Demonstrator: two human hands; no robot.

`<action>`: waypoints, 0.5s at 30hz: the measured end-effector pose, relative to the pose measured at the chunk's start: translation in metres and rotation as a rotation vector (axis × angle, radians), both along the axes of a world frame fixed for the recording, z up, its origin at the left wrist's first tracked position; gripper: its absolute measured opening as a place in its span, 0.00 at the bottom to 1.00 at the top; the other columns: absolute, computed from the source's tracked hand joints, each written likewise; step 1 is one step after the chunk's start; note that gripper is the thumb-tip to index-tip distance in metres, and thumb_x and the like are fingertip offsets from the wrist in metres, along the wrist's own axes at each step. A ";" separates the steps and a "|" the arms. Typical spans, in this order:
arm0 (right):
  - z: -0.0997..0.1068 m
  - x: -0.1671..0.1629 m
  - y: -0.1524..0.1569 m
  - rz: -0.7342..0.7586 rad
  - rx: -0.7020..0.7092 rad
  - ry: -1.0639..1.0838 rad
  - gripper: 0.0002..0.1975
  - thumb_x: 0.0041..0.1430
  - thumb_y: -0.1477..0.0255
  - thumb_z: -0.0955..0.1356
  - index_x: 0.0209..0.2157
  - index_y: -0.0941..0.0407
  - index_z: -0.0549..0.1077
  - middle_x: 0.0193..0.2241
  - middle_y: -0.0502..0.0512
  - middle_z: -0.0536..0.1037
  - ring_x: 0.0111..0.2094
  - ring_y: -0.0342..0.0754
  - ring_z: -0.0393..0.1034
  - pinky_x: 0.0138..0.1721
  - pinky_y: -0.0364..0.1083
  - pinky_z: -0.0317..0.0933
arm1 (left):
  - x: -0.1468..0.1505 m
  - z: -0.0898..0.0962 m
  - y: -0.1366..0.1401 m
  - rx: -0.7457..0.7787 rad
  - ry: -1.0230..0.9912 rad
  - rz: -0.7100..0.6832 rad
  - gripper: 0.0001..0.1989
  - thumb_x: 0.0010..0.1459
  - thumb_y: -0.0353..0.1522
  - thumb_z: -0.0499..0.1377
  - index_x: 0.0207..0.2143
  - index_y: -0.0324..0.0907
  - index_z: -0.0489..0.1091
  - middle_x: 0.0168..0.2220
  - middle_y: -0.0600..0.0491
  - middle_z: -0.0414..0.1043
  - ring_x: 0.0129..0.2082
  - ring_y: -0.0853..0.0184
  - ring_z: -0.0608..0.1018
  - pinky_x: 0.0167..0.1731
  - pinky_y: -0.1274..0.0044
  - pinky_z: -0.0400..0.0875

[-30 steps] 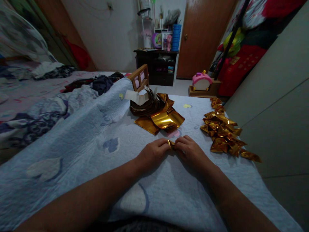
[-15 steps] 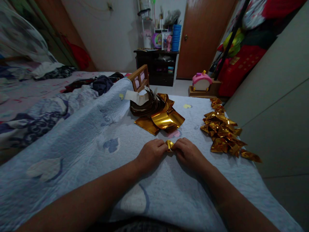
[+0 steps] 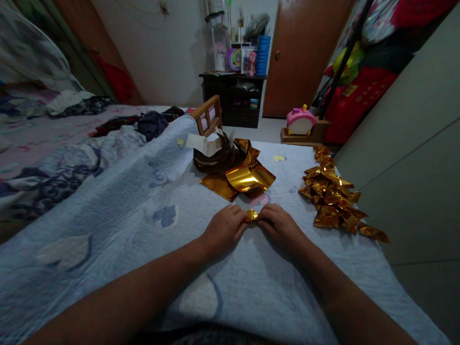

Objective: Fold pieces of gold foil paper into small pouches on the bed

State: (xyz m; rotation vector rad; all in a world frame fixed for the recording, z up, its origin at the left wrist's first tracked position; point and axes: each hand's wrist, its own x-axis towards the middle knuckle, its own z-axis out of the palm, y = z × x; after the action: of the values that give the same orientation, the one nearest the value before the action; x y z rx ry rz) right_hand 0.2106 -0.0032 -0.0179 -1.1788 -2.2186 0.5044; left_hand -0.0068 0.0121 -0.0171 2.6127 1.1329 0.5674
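Between my two hands is a small piece of folded gold foil paper (image 3: 252,214), resting at or just above the quilt. My left hand (image 3: 225,226) pinches its left end, and my right hand (image 3: 279,224) pinches its right end. Only the shiny middle shows; my fingers cover both ends. Just beyond my hands lie loose gold foil sheets (image 3: 249,177), some overlapping, against a thick dark-edged stack of paper (image 3: 217,155). On the right, a heap of folded gold foil pieces (image 3: 328,196) runs along the bed's edge.
A pale blue quilt (image 3: 136,239) with heart shapes covers the bed, raised in a ridge on the left. A wooden bed rail (image 3: 207,117) stands behind the paper stack. Close on the right is a pale cabinet side (image 3: 413,143). A pink toy (image 3: 301,120) sits past the bed's far edge.
My fingers have shifted slightly on the gold foil paper, and its visible part looks smaller and flatter. The sheets and the heap have stayed put.
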 end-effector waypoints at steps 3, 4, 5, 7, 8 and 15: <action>0.000 0.000 0.000 0.010 -0.018 0.029 0.07 0.63 0.80 0.67 0.37 0.54 0.75 0.35 0.53 0.78 0.41 0.49 0.70 0.44 0.48 0.63 | -0.002 0.000 0.002 -0.042 -0.020 0.008 0.05 0.65 0.29 0.57 0.35 0.41 0.71 0.34 0.51 0.71 0.36 0.63 0.74 0.38 0.72 0.70; -0.001 0.000 -0.001 -0.001 -0.029 0.033 0.07 0.63 0.80 0.68 0.37 0.54 0.75 0.35 0.53 0.78 0.40 0.49 0.71 0.43 0.48 0.63 | -0.002 0.000 0.002 -0.053 -0.021 0.009 0.05 0.65 0.30 0.57 0.35 0.41 0.71 0.34 0.51 0.71 0.36 0.63 0.74 0.38 0.72 0.70; -0.001 0.000 -0.001 -0.026 -0.044 0.035 0.06 0.62 0.79 0.68 0.36 0.54 0.75 0.35 0.53 0.78 0.39 0.49 0.71 0.42 0.48 0.63 | -0.002 0.000 0.003 -0.060 -0.020 0.011 0.06 0.66 0.30 0.57 0.35 0.41 0.72 0.33 0.51 0.71 0.36 0.63 0.75 0.38 0.72 0.70; -0.001 -0.001 -0.001 -0.092 -0.089 0.030 0.05 0.61 0.79 0.68 0.35 0.55 0.74 0.33 0.53 0.78 0.36 0.49 0.71 0.39 0.47 0.63 | -0.001 0.000 0.003 -0.063 -0.009 0.022 0.07 0.67 0.31 0.56 0.35 0.40 0.72 0.33 0.51 0.72 0.36 0.62 0.75 0.38 0.71 0.70; -0.001 -0.002 -0.001 -0.124 -0.112 0.024 0.04 0.61 0.78 0.68 0.35 0.55 0.73 0.32 0.53 0.78 0.34 0.48 0.70 0.37 0.46 0.62 | -0.001 0.000 0.004 -0.060 0.000 0.027 0.08 0.67 0.32 0.56 0.35 0.40 0.72 0.33 0.51 0.72 0.36 0.62 0.75 0.38 0.71 0.70; 0.003 -0.013 0.002 -0.227 -0.168 -0.060 0.03 0.61 0.77 0.67 0.33 0.56 0.72 0.30 0.53 0.77 0.32 0.49 0.70 0.36 0.47 0.60 | 0.004 -0.001 0.002 -0.038 0.063 0.112 0.11 0.68 0.35 0.56 0.32 0.40 0.71 0.31 0.51 0.73 0.35 0.60 0.75 0.38 0.69 0.69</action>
State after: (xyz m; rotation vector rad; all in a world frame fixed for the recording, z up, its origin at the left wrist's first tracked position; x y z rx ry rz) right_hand 0.1975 -0.0010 -0.0152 -1.5301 -2.0889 0.5751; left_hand -0.0031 0.0144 -0.0176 2.5644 1.3030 0.4832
